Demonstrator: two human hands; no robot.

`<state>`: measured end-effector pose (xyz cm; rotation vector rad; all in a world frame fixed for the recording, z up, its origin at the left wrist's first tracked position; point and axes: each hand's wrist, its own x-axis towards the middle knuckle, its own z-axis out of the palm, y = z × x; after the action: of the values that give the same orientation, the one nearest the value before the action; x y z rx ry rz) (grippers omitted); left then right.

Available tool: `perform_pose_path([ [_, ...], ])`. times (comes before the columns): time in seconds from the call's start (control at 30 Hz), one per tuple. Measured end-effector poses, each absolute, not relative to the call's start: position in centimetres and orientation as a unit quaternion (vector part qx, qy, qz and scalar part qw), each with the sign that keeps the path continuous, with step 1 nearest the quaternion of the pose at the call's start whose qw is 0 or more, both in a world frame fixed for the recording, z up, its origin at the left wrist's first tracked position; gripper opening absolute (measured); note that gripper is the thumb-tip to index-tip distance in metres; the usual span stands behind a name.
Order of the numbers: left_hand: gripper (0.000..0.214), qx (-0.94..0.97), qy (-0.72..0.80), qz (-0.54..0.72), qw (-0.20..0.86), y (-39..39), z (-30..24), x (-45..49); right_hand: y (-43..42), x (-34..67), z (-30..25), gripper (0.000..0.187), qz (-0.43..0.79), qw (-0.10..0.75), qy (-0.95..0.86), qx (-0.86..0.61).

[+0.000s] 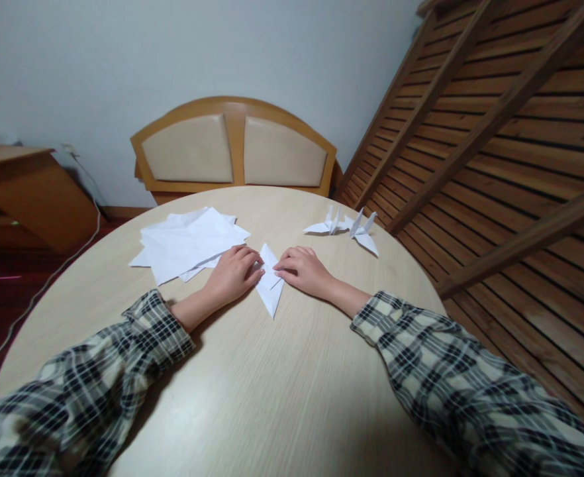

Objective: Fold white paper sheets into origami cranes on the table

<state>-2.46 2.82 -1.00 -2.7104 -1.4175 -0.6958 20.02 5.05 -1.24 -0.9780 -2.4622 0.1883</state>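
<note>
A folded white sheet of paper, shaped like a long diamond, lies on the round table with one point toward me. At its left edge my left hand rests with bent fingers, thumb and fingertips closed on the paper. My right hand pinches the opposite edge, its thumb and forefinger meeting over a small flap. Both sets of fingers cover the paper's side corners, so the folds there are hidden. The far tip shows between the hands.
Loose white paper sheets are piled left of my left hand. Two folded paper cranes, a left crane and a right crane, stand at the back right. Beyond the table are a wooden headboard and a slatted wooden frame.
</note>
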Motion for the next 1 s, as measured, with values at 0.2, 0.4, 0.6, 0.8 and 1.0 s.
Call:
perform_pose_path([
  [0.2, 0.022, -0.869, -0.449, -0.206, 0.035, 2.7, -0.8, -2.4, 4.7, 20.1, -1.0, 0.02, 0.077, 0.226, -0.912, -0.333],
  [0.4, 0.024, -0.892, -0.412, -0.176, 0.053, 1.4, -0.1, -2.0, 4.6, 20.1, -0.8, 0.027, 0.087, 0.212, -0.908, -0.351],
  [0.6, 0.027, -0.911, -0.389, -0.121, 0.062, 0.1, 0.8, -1.3, 4.8, 20.2, -0.8, 0.029, 0.061, 0.218, -0.909, -0.349],
  [0.8, 0.021, -0.903, -0.409, -0.1, 0.088, 0.3, 1.3, -1.7, 5.2, 20.5, -0.7, 0.033, 0.009, 0.222, -0.913, -0.343],
  [1.0, 0.02, -0.895, -0.422, -0.09, 0.115, 0.1, 0.6, -1.4, 5.5, 20.6, -1.0, 0.031, -0.004, 0.228, -0.918, -0.325],
])
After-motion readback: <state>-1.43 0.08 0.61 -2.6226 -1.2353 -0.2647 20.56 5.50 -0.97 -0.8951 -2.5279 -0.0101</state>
